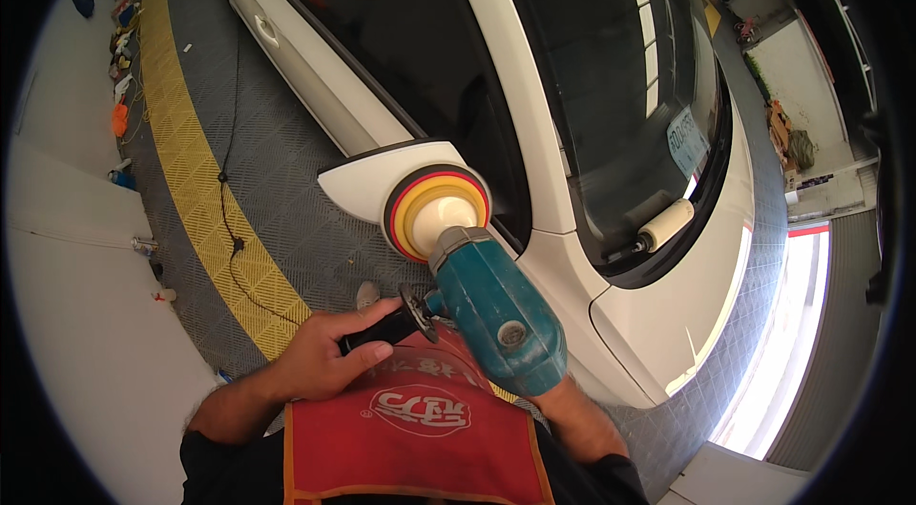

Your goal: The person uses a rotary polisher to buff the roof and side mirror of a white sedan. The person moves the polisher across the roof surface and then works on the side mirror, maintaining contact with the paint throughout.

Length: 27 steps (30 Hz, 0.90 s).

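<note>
A teal power polisher slants up and left before my red apron. My left hand is closed around its black side handle, with thumb and index finger lying along the grip. At the rear of the motor housing my right forearm ends behind the tool. The housing hides that hand's fingers. The round polishing pad, with yellow, red and black rings, overlaps the white side mirror of a car. Whether the pad's face touches the mirror cannot be seen.
A cream bottle with a black cap lies at the windscreen's base. A black cable runs over the yellow floor strip on the left. Orange cloth and cans line the wall.
</note>
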Each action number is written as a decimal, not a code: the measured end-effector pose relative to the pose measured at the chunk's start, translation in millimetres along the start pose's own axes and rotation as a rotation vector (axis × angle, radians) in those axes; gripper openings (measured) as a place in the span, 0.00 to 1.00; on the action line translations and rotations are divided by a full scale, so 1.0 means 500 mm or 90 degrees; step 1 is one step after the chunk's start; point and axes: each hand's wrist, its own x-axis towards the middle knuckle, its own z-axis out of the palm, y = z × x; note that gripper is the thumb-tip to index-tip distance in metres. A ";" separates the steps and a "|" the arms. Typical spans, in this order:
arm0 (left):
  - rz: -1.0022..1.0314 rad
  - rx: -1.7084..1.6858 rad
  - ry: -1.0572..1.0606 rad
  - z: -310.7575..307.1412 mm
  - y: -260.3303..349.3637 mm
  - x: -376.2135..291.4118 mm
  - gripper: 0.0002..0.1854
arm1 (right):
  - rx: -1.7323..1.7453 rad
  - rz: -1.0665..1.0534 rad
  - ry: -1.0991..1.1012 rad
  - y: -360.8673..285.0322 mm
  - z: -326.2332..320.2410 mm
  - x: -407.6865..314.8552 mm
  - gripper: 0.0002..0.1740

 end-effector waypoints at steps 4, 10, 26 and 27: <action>0.073 0.002 -0.027 -0.009 0.046 -0.014 0.33 | -0.199 -0.027 -0.038 -0.084 -0.025 -0.006 0.31; 0.012 -0.267 -0.176 -0.032 0.115 0.005 0.34 | -0.233 0.015 -0.056 -0.245 -0.111 0.061 0.20; -0.058 -0.350 -0.094 0.041 0.208 0.041 0.36 | -0.250 -0.002 -0.226 -0.259 -0.256 0.182 0.15; -0.055 -0.334 -0.081 0.045 0.218 0.050 0.37 | -0.265 -0.031 -0.230 -0.250 -0.268 0.186 0.15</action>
